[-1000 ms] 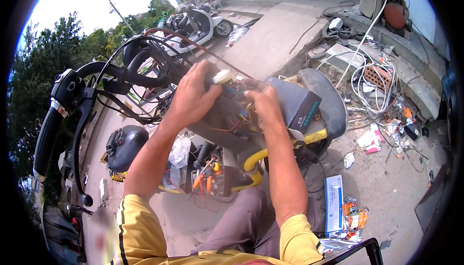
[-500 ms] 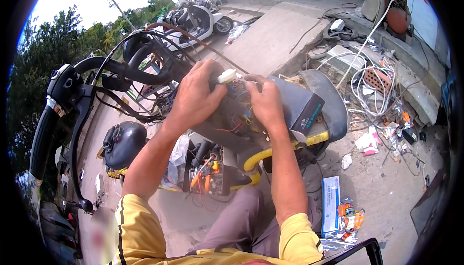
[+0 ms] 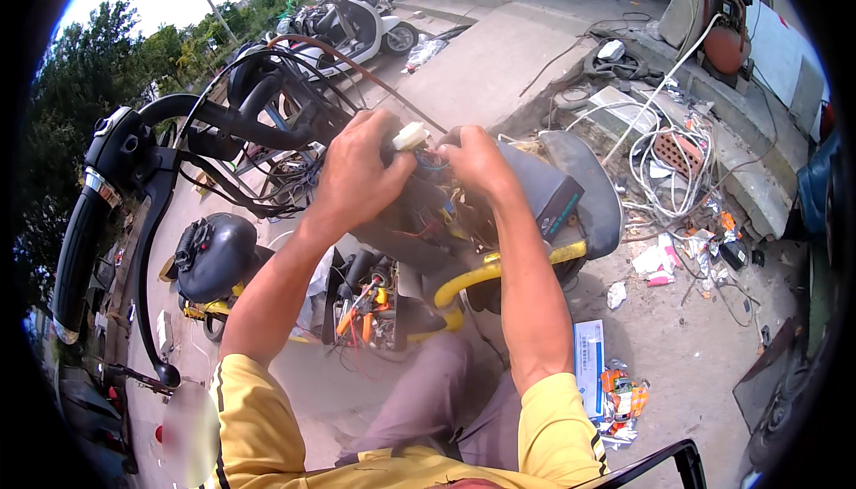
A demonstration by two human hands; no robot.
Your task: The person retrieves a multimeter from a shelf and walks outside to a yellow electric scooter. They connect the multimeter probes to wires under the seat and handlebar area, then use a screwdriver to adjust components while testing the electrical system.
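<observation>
A small white plastic plug connector [image 3: 410, 137] sits between the thumb and fingers of my left hand [image 3: 361, 168]. Just right of it, my right hand [image 3: 474, 164] is closed in a pinch; thin wires run near its fingertips, but what it grips is too small to make out. Below both hands, loose coloured wires [image 3: 443, 213] show in the open frame of a partly stripped scooter. A dark box [image 3: 544, 199] lies beside my right wrist, against the grey seat [image 3: 584, 186].
The handlebar with its black grip [image 3: 80, 257] and brake lever rises at left. A tool box [image 3: 370, 315] with pliers stands below my forearms, by the yellow frame tube [image 3: 499, 266]. Coiled white hose [image 3: 669, 159], rubble and an air compressor [image 3: 727, 43] lie at right.
The whole view has shifted slightly, with the scene moving left. My right hand has turned, its fingers curling more tightly beside the connector; my left hand keeps its hold.
</observation>
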